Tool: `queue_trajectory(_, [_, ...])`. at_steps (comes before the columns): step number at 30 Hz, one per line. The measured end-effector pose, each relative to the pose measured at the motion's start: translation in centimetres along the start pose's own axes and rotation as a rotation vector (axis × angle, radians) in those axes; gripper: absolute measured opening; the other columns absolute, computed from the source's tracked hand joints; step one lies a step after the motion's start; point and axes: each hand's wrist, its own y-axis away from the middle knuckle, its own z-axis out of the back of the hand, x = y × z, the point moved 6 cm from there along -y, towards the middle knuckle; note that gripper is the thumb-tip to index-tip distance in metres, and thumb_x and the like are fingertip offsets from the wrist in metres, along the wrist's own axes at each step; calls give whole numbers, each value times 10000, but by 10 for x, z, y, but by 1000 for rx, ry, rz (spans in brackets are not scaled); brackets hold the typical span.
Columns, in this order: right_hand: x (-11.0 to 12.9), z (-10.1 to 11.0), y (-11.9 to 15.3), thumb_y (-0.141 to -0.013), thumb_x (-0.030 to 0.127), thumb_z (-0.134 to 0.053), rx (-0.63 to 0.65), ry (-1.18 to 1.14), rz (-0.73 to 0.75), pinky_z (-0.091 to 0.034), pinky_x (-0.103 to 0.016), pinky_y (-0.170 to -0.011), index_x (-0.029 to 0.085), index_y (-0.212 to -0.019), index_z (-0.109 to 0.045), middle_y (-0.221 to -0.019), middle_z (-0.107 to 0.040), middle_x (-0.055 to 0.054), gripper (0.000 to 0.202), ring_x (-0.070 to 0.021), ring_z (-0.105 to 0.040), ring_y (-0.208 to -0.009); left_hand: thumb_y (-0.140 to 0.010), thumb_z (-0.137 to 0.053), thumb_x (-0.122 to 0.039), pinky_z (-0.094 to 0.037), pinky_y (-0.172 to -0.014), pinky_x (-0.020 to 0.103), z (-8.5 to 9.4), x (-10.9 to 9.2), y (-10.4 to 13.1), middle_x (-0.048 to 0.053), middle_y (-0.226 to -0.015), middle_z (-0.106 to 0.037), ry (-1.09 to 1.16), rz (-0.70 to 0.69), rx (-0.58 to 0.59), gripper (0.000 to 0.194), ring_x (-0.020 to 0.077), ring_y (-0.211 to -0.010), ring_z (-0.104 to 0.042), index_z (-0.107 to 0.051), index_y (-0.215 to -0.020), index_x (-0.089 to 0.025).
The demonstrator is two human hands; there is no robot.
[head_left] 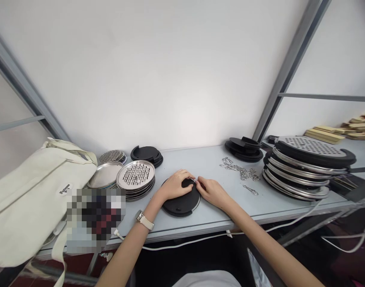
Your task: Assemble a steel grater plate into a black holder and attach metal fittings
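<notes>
A black round holder (180, 205) lies on the table in front of me, with a metal edge showing at its lower right. My left hand (178, 184) rests over its upper part, thumb on top and fingers curled at the far edge. At the holder's upper right side, my right hand (211, 192) pinches a small shiny metal clip (194, 180), partly hidden by fingertips. Several metal snap hooks (245, 172) lie in a loose pile to the right, and a single snap hook (250, 189) is nearer me.
Round metal grater discs (136, 176) are stacked at left beside plain metal discs (106, 175). Black holders (146, 154) sit behind them, more black holders (243, 149) at back right. A tall stack of graters in holders (308, 167) stands right. A cream bag (35, 199) occupies the left.
</notes>
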Motion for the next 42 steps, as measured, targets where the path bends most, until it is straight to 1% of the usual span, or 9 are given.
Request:
queue_trajectory(7, [1, 0, 0, -895, 280, -336, -10, -89, 0, -256, -212, -526, 219, -849, -417, -592, -516, 32, 111, -130, -480, -512, -774, -554, -172, -423, -845, 322, 1, 1, 0, 28, -930, -575, 11, 27, -17, 169, 174, -912, -509, -568, -941, -194])
queue_trajectory(12, [3, 1, 0, -900, 264, -317, 2, -61, 19, -271, -216, -528, 213, -845, -424, -597, -516, 24, 132, -128, -468, -507, -776, -548, -179, -423, -818, 317, 1, 0, 0, 27, -904, -560, 9, 29, -11, 136, 174, -885, -500, -558, -912, -192])
queue_trajectory(19, [2, -1, 0, -927, 258, -262, 32, -22, 28, -284, -227, -545, 207, -901, -429, -615, -541, 5, 177, -147, -505, -544, -777, -539, -183, -411, -834, 330, 3, -4, 0, 31, -912, -557, -5, 20, -5, 115, 184, -899, -494, -547, -891, -192])
queue_trajectory(25, [3, -2, 0, -936, 249, -251, 51, 4, 78, -273, -226, -541, 207, -910, -428, -635, -564, -1, 184, -153, -526, -567, -761, -546, -166, -420, -822, 311, 3, -3, 0, 22, -933, -566, 24, 24, -12, 211, 175, -894, -510, -527, -968, -203])
queue_trajectory(33, [3, -1, 1, -933, 263, -268, 40, 8, 43, -276, -225, -544, 205, -888, -440, -639, -579, -4, 187, -151, -540, -571, -758, -557, -157, -436, -798, 287, 3, -1, 0, 3, -891, -583, 80, 52, -7, 214, 157, -863, -544, -537, -963, -217])
queue_trajectory(38, [2, -1, 0, -934, 266, -269, 21, 6, 31, -277, -227, -537, 206, -881, -435, -626, -577, -4, 184, -152, -537, -555, -757, -563, -179, -445, -791, 288, 3, 0, 0, 5, -876, -606, 113, 89, -3, 190, 158, -845, -565, -549, -944, -212])
queue_trajectory(42, [2, -1, 0, -933, 277, -275, 10, 3, 33, -274, -225, -526, 208, -872, -429, -616, -571, -1, 179, -152, -533, -543, -758, -563, -177, -448, -786, 278, 3, 1, 0, -4, -867, -616, 134, 85, -13, 190, 149, -831, -573, -558, -944, -214])
